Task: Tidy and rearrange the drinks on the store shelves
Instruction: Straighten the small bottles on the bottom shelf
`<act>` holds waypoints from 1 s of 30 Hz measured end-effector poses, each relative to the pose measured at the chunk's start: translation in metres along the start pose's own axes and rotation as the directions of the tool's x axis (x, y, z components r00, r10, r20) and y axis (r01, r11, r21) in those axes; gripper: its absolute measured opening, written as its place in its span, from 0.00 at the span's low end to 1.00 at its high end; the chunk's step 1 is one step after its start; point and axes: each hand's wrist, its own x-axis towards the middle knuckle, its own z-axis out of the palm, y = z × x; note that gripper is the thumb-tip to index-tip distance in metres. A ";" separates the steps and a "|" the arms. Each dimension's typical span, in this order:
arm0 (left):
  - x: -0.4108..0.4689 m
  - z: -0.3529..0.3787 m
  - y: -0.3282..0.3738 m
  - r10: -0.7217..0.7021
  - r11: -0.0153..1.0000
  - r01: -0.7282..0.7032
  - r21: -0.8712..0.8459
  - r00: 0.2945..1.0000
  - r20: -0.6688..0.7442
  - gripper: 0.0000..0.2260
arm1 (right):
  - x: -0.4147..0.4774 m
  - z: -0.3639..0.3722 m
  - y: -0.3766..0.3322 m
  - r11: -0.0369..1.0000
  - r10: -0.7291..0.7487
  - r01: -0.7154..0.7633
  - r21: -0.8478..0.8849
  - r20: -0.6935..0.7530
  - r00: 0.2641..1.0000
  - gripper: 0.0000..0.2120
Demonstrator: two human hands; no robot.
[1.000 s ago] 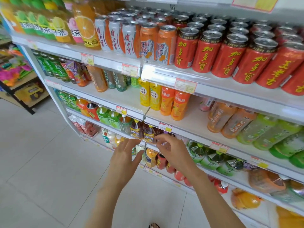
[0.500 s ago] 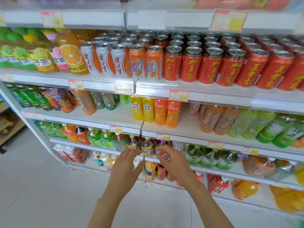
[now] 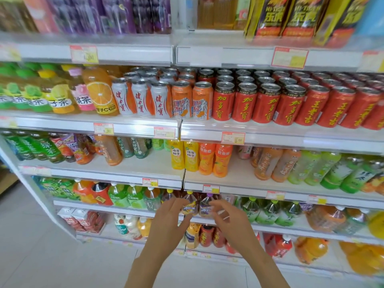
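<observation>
Two iced tea bottles (image 3: 189,208) stand on the lower shelf (image 3: 124,209), 12 o'clock off my hands. Left hand (image 3: 170,223) spread at their 9, right hand (image 3: 230,223) loosely curled at 3, neither gripping. View tilted up since last second, hands stayed. Probably done fronting here.

Cans (image 3: 245,100) on the shelf (image 3: 270,138) above bottles (image 3: 199,159) (hands lower).
</observation>
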 end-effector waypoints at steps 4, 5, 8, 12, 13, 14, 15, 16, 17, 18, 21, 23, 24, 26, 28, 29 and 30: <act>-0.001 -0.008 -0.009 0.013 1.000 -0.013 0.002 1.000 0.011 0.22 | 0.000 0.007 -0.008 1.000 -0.012 0.012 0.011 0.010 1.000 0.10; -0.002 -0.012 -0.012 0.003 1.000 -0.003 0.000 1.000 0.005 0.21 | 0.000 0.010 -0.011 1.000 -0.017 0.017 0.015 0.018 1.000 0.11; -0.009 -0.025 -0.021 -0.035 0.999 0.035 -0.026 0.999 -0.006 0.16 | 0.002 0.023 -0.021 0.999 -0.031 0.031 0.017 0.049 0.998 0.11; -0.021 -0.042 -0.039 -0.078 0.997 0.077 -0.022 0.997 -0.021 0.15 | 0.001 0.044 -0.036 0.997 -0.067 0.064 0.041 0.072 0.995 0.10; -0.024 -0.046 -0.044 -0.087 0.996 0.087 -0.017 0.996 -0.034 0.14 | 0.001 0.050 -0.041 0.997 -0.069 0.065 0.052 0.082 0.994 0.09; -0.028 -0.051 -0.048 -0.096 0.995 0.096 -0.013 0.994 -0.046 0.13 | 0.001 0.055 -0.045 0.996 -0.071 0.066 0.058 0.093 0.993 0.09; -0.031 -0.056 -0.053 -0.107 0.994 0.107 -0.011 0.993 -0.055 0.13 | 0.000 0.061 -0.049 0.996 -0.074 0.068 0.059 0.103 0.992 0.09; -0.035 -0.062 -0.057 -0.116 0.993 0.115 -0.015 0.991 -0.068 0.12 | 0.001 0.068 -0.054 0.995 -0.080 0.074 0.062 0.110 0.991 0.09; -0.038 -0.067 -0.062 -0.123 0.992 0.122 -0.017 0.989 -0.084 0.12 | 0.001 0.075 -0.058 0.994 -0.090 0.082 0.069 0.117 0.989 0.10; -0.043 -0.073 -0.068 -0.132 0.991 0.131 -0.016 0.987 -0.097 0.12 | 0.001 0.082 -0.063 0.993 -0.098 0.088 0.080 0.125 0.987 0.10; -0.058 -0.089 -0.086 -0.179 0.983 0.181 0.003 0.977 -0.115 0.15 | -0.002 0.105 -0.078 0.989 -0.124 0.109 0.100 0.153 0.980 0.11; -0.070 -0.098 -0.097 -0.199 0.980 0.201 0.002 0.972 -0.126 0.16 | -0.005 0.120 -0.087 0.986 -0.139 0.121 0.111 0.176 0.975 0.10; -0.078 -0.103 -0.104 -0.210 0.977 0.213 0.006 0.969 -0.131 0.15 | -0.007 0.128 -0.091 0.985 -0.146 0.126 0.117 0.188 0.971 0.10; -0.091 -0.111 -0.115 -0.224 0.973 0.229 0.018 0.962 -0.154 0.14 | -0.013 0.143 -0.098 0.983 -0.161 0.140 0.116 0.206 0.965 0.10; -0.104 -0.119 -0.123 -0.239 0.968 0.247 0.029 0.954 -0.180 0.13 | -0.018 0.157 -0.103 0.983 -0.171 0.149 0.106 0.243 0.955 0.10; -0.109 -0.122 -0.127 -0.242 0.967 0.254 0.039 0.951 -0.190 0.13 | -0.020 0.163 -0.106 0.984 -0.174 0.155 0.093 0.262 0.949 0.10; -0.114 -0.125 -0.129 -0.253 0.963 0.266 0.044 0.947 -0.197 0.13 | -0.021 0.169 -0.108 0.984 -0.176 0.161 0.076 0.278 0.944 0.10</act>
